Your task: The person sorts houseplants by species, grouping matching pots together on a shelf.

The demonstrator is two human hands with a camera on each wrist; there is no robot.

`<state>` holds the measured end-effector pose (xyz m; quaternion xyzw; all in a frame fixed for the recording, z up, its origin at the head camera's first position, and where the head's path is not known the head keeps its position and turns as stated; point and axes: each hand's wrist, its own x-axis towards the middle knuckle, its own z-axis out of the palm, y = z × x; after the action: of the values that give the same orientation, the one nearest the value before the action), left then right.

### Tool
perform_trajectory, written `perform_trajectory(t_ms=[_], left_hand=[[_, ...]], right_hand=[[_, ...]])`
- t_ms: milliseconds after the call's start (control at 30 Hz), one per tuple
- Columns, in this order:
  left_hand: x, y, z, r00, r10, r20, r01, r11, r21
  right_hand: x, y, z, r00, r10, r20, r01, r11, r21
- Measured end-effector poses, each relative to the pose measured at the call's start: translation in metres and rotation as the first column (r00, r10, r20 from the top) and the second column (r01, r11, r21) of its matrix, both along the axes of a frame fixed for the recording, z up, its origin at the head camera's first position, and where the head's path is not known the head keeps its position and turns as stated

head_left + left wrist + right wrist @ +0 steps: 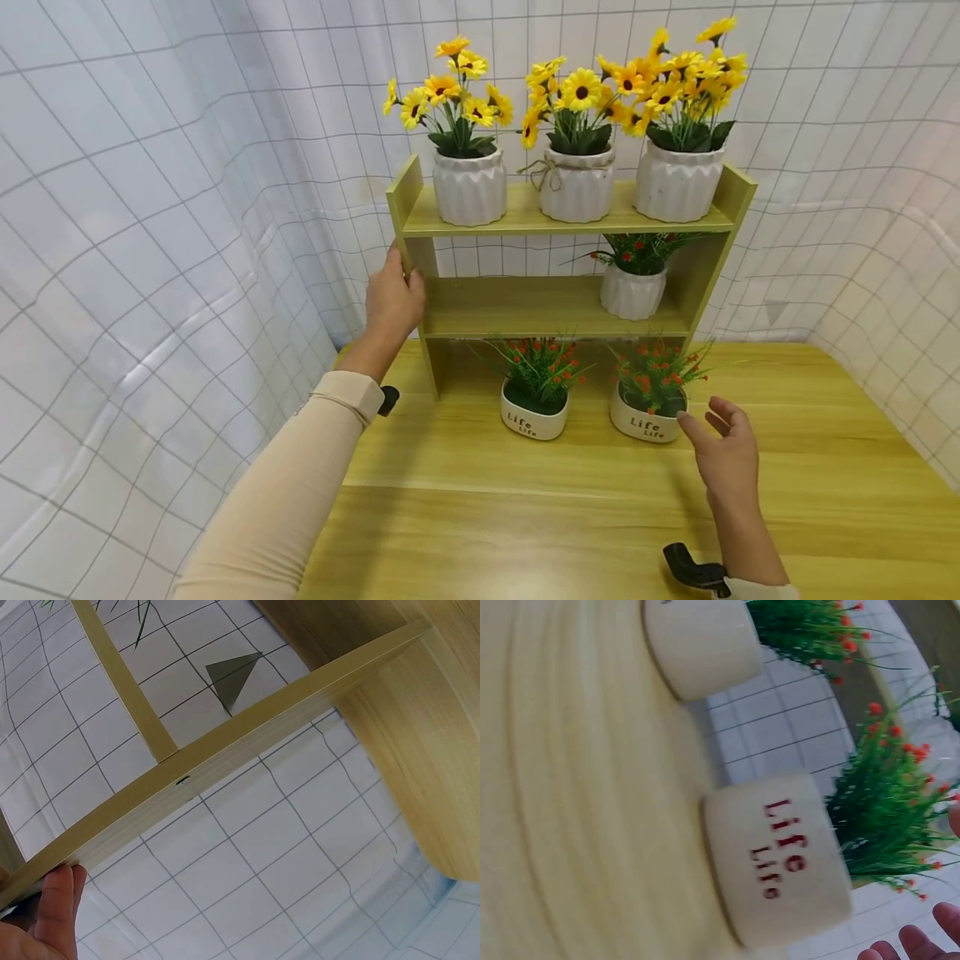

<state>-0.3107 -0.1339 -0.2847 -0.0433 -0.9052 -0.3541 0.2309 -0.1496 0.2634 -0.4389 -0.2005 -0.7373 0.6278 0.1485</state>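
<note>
A wooden shelf [517, 304] stands on the table, and my left hand [393, 297] grips its left side panel just under the top board. In the left wrist view the fingers [58, 900] lie against the panel's outer face. My right hand [726, 450] is beside the right oval "Life" pot [643, 422], fingers apart and holding nothing, thumb tip right at the pot's edge in the head view. This white pot [776, 862] carries green grass with small red flowers. A matching pot [534, 421] sits to its left, at the shelf's foot.
Three ribbed white pots with yellow flowers, left [470, 190], middle [576, 187] and right [678, 183], stand on the top board. Another white pot [632, 292] with red flowers stands at the middle board's right end. A white grid-patterned curtain [135, 250] surrounds the wooden table [480, 517].
</note>
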Motion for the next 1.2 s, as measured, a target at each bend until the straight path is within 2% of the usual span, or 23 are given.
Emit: perform_trajectory(t_ms=[133,433,567,700,867,1200], left_hand=[[0.001,0.0,0.001,1.0,-0.005,0.001,0.005,1.0,-0.003],[0.0,-0.001,0.0,1.0,-0.006,-0.006,0.006,1.0,0.001],[0.0,-0.002,0.0,1.0,-0.005,0.011,0.005,1.0,0.007],[0.0,-0.003,0.0,1.0,-0.005,0.017,0.005,1.0,0.003],[0.0,-0.003,0.0,1.0,-0.003,0.001,0.003,1.0,0.001],[0.0,-0.002,0.001,1.0,-0.009,0.003,0.009,1.0,0.0]], right_hand=[[-0.006,-0.002,-0.015,0.999,0.04,0.013,-0.04,0.999,-0.014],[-0.023,0.001,-0.036,0.994,0.094,0.056,-0.097,0.994,0.05],[-0.03,0.0,-0.043,0.989,0.12,0.082,-0.12,0.993,-0.005],[-0.034,-0.001,-0.047,0.99,0.132,0.054,-0.129,0.99,-0.063],[-0.039,-0.002,-0.05,0.991,0.135,0.003,-0.135,0.991,-0.023],[-0.044,-0.004,-0.055,0.993,0.121,-0.009,-0.121,0.992,-0.018]])
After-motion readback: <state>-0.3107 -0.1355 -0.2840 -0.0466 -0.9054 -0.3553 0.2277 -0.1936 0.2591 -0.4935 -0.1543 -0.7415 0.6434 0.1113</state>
